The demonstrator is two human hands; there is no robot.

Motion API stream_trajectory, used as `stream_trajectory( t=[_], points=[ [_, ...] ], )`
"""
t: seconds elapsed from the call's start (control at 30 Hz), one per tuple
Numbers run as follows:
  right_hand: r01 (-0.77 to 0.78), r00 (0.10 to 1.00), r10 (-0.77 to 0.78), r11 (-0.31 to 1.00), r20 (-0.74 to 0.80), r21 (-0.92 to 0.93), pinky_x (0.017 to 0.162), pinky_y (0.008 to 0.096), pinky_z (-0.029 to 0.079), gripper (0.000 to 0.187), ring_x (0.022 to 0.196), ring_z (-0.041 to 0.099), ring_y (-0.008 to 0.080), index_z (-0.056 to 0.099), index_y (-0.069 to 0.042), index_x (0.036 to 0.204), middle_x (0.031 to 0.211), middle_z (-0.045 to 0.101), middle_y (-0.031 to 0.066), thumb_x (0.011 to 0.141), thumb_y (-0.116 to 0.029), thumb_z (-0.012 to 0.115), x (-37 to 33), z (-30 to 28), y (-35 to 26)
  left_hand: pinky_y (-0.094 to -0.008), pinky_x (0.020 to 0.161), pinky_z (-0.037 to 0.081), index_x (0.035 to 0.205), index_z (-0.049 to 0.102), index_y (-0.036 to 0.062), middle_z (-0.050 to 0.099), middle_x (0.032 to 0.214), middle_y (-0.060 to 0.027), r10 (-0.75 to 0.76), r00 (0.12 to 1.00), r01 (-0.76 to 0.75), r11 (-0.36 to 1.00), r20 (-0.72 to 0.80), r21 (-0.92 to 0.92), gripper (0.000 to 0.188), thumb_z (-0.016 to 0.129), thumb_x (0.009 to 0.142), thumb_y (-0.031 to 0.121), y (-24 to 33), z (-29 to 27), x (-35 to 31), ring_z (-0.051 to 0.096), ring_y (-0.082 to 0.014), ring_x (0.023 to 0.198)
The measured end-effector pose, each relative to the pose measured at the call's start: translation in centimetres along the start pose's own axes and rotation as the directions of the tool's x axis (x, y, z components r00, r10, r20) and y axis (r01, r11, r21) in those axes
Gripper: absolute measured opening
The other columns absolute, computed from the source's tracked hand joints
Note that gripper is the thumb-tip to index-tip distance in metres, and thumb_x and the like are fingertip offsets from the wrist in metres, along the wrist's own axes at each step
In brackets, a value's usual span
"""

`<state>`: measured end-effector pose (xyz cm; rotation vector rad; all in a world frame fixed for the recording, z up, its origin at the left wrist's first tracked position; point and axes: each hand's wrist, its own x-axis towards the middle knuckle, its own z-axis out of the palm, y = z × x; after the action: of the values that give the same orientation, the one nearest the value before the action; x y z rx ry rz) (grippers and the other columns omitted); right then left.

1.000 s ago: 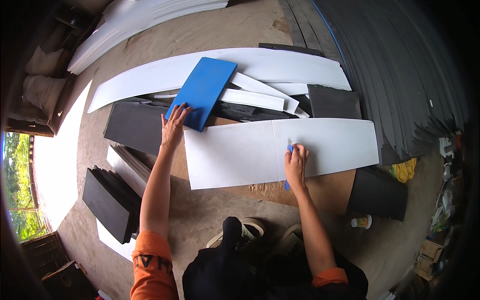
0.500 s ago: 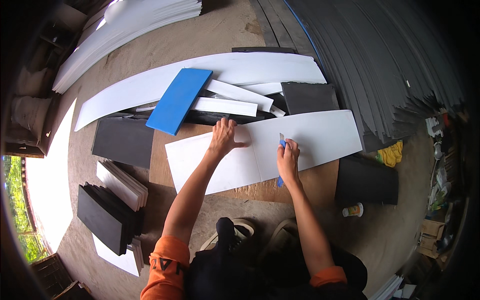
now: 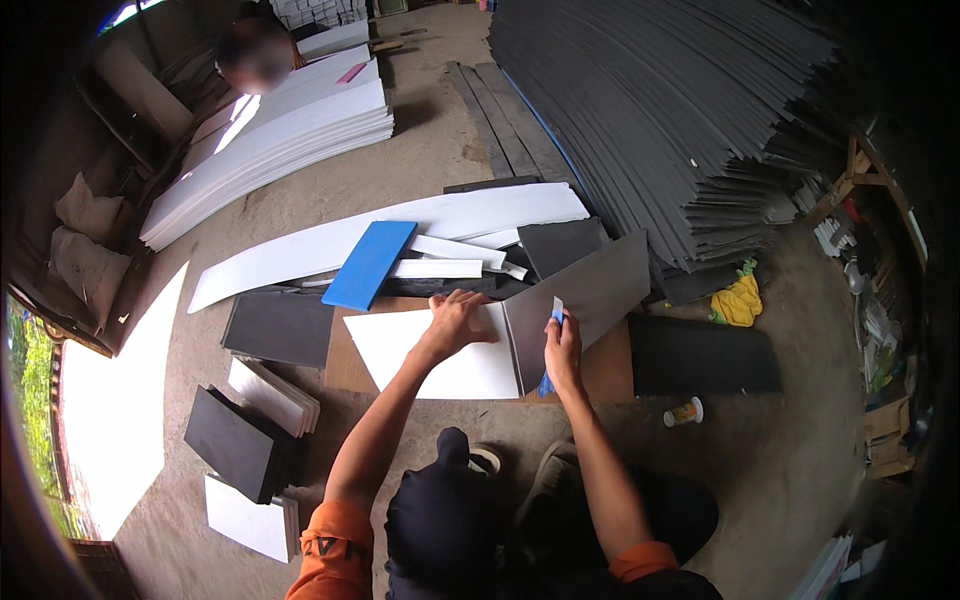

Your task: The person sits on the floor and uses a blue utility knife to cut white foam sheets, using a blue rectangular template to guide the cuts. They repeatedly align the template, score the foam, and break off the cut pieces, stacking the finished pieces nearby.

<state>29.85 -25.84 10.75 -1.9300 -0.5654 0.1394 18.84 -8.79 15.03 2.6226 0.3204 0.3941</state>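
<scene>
A white foam sheet [image 3: 430, 362] lies on a brown board [image 3: 600, 372] in front of me, bent along a straight cut line. Its right part [image 3: 605, 290] tilts up and looks grey in shadow. On the flat left part, close to the bend, my left hand [image 3: 460, 322] rests with fingers spread. My right hand [image 3: 563, 350] is closed round a blue utility knife [image 3: 545, 385], blade pointing up, beside the raised part. Just beyond, a blue foam strip [image 3: 370, 265] lies across white offcuts [image 3: 435, 269] and a long white sheet [image 3: 300, 250].
Cut black pieces [image 3: 235, 440] and white pieces [image 3: 250, 515] stand at left. Tall stacks of black sheets [image 3: 660, 130] and white sheets [image 3: 270, 150] lie farther back. Another person [image 3: 255, 50] is at the far left. A cup [image 3: 683, 412] and yellow cloth [image 3: 738, 300] sit at right.
The sheet's right part has gone from lying flat to tilted up at the cut line. The view has shifted, showing more of the background. My right hand still grips the knife.
</scene>
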Motion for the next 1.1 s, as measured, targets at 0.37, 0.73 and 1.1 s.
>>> stream_trajectory(
  t=[0.37,0.73,1.1],
  points=[
    [-0.047,0.987,0.037,0.997,0.153,0.058,0.062,0.0379,0.043,0.037,0.077,0.058,0.0324,0.050,-0.005,0.085,0.082,0.058,0.0163,0.088,-0.039,0.036,3.7,-2.9,3.8,-0.0480,0.085,0.028,0.101,0.050,0.0193,0.048,0.093,-0.0009,0.219,0.974,-0.197,0.944,-0.056,0.264,0.039,0.068,0.066,0.020,4.3,0.7,0.2,0.042,-0.0214,0.096],
    [-0.506,0.837,0.320,0.763,0.444,0.403,0.051,0.0268,0.043,0.026,0.053,0.042,0.0092,0.035,-0.010,0.106,0.076,0.039,0.0023,0.082,-0.007,0.046,-3.4,-4.9,-0.5,-0.0440,0.081,0.030,0.101,0.047,0.0160,0.048,0.100,-0.0029,0.119,0.993,-0.103,0.929,-0.023,0.355,0.039,0.066,0.067,0.022,1.8,3.5,-2.7,0.042,-0.0225,0.101],
    [0.013,0.955,-0.003,0.999,0.296,-0.034,0.053,0.0323,0.045,0.024,0.058,0.055,0.0196,0.036,-0.001,0.110,0.071,0.054,0.0110,0.089,-0.014,0.039,-5.5,-3.4,-2.2,-0.0478,0.077,0.034,0.114,0.042,0.0209,0.050,0.104,0.0005,-0.111,0.994,0.087,0.866,0.019,0.493,0.047,0.061,0.073,0.030,1.7,3.5,-1.7,0.045,-0.0184,0.100]
  ],
)
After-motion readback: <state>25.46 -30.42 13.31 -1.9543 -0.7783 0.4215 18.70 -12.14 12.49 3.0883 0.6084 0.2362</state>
